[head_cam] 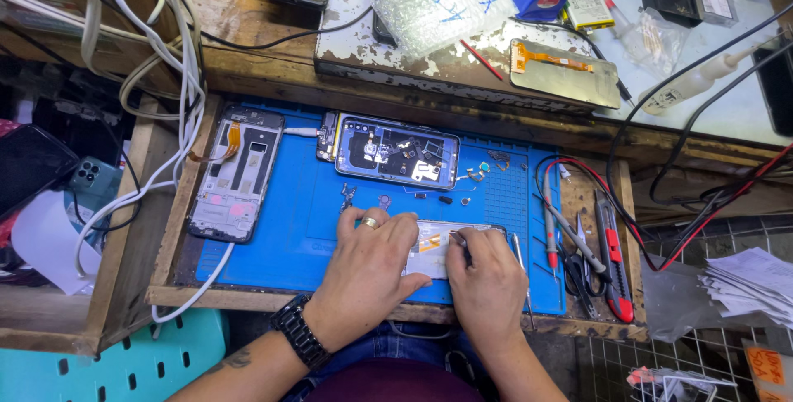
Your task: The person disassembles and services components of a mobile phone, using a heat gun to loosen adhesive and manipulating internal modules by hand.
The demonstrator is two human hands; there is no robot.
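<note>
My left hand (pixel 368 274) rests flat on a phone screen panel (pixel 434 247) lying on the blue work mat (pixel 289 212), pinning it down; a ring sits on one finger and a black watch on the wrist. My right hand (pixel 487 282) is closed around a thin tool, probably tweezers (pixel 457 241), whose tip touches the panel near an orange flex cable. An opened blue phone body (pixel 396 152) lies on the mat just beyond the hands, with small screws and metal parts (pixel 462 187) scattered next to it.
A stripped phone frame (pixel 235 172) lies at the mat's left edge beside white cables (pixel 178 80). A red utility knife (pixel 613 257), scissors and probes lie right of the mat. A bubble-wrap bag (pixel 442 5), a loose display (pixel 564 73) and phones occupy the shelf behind.
</note>
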